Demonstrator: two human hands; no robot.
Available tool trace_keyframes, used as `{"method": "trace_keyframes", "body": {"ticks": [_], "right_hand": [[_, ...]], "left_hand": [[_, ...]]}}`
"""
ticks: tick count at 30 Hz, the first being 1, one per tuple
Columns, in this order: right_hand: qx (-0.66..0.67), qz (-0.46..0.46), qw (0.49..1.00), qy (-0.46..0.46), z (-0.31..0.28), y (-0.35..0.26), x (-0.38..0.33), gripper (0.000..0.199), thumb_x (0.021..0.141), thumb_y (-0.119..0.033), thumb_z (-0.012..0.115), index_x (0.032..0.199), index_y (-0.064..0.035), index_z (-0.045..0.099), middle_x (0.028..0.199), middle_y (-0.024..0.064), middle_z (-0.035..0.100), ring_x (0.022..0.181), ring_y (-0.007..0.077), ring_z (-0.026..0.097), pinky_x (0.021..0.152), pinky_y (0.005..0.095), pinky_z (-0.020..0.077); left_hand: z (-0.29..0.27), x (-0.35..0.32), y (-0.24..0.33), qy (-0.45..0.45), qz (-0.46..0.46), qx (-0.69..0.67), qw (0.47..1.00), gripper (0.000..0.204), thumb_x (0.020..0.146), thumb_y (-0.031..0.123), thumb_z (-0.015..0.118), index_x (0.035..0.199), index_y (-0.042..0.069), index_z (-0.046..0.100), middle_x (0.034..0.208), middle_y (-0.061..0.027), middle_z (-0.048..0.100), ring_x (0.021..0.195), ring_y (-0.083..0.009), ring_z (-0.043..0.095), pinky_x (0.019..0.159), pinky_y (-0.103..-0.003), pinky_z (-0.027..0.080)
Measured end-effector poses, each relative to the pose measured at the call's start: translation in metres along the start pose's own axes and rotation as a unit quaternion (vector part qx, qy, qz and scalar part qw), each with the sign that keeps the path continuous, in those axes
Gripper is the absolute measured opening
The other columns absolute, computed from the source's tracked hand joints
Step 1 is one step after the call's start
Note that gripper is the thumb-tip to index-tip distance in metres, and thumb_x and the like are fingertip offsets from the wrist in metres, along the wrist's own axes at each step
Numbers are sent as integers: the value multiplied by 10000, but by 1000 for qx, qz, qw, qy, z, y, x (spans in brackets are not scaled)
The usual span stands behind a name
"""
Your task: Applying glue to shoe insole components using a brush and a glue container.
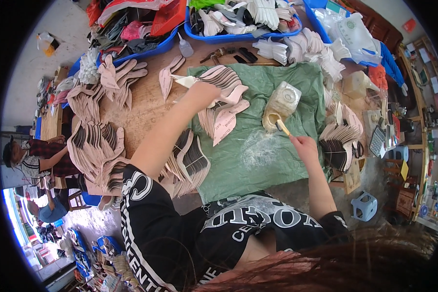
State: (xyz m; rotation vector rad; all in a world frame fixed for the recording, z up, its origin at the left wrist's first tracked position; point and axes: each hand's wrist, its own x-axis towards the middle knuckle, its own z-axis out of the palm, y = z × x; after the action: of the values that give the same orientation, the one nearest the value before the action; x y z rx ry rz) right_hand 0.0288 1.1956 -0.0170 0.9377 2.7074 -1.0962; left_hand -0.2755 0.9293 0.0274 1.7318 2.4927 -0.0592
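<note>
At the stacked pieces [222, 77], left arm [174, 127] reaches forward.

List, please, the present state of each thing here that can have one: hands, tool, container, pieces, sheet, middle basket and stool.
Left hand: over the pieces, grip unclear
Right hand: closed on the brush handle
Slim yellow-handled brush: held, head at the container's mouth
Translucent squarish plastic container: open
Curved pale-pink pieces: stacked, overlapping
Green sheet: spread, wrinkled, whitish-stained
Blue plastic basket: filled
Light-blue plastic stool: standing
</note>
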Motion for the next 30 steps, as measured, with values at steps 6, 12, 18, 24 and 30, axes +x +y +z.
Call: {"method": "trace_keyframes", "body": {"ticks": [6, 12, 18, 24, 30], "right_hand": [[-185, 48, 979, -67, 9, -3, 59, 403, 785, -402, 588, 808, -8, 667, 811, 181, 646, 779, 338, 629, 676, 426, 492], [-247, 26, 966, -71, 24, -16, 82, 371, 784, -343, 572, 919, -9, 662, 939, 175, 656, 885, 343, 627, 765, 423, 504], [-228, 39, 971, -54, 21, -6, 80, 399, 779, -402, 593, 834, -15, 673, 904, 181, 657, 864, 335, 628, 729, 431, 492], [-218, 28, 973, -68, 15, -4, 69, 414, 794, -423, 584, 759, -22, 679, 757, 171, 651, 746, 331, 633, 663, 426, 482], [-154, 1, 981, -116, 11, -4, 42, 454, 808, -444, 574, 718, -5, 646, 663, 174, 605, 619, 336, 581, 581, 435, 442]], "left_hand": [[-33, -75, 25, 190, -276, -621, 708, 139, 914, 127, 493, 920, 0, 550, 809, -92, 636, 662, -156, 618, 581, -289, 496], [-15, -196, 136, 119, -198, -901, 368, 879, 703, -4, 697, 1414, 83, 187, 1152, -121, 543, 733, -220, 640, 589, -358, 562], [20, -220, 201, 86, -247, -913, 312, 762, 769, -79, 550, 1415, 117, 194, 1152, -157, 546, 770, -271, 623, 592, -322, 527], [37, -223, 216, 103, -333, -888, 299, 386, 884, 80, 465, 1263, 57, 401, 916, -147, 619, 552, -151, 540, 412, -214, 370], [83, -197, 229, 96, -411, -822, 382, 238, 946, 230, 465, 1108, 57, 489, 724, -77, 610, 415, -83, 459, 327, -185, 301]]}}
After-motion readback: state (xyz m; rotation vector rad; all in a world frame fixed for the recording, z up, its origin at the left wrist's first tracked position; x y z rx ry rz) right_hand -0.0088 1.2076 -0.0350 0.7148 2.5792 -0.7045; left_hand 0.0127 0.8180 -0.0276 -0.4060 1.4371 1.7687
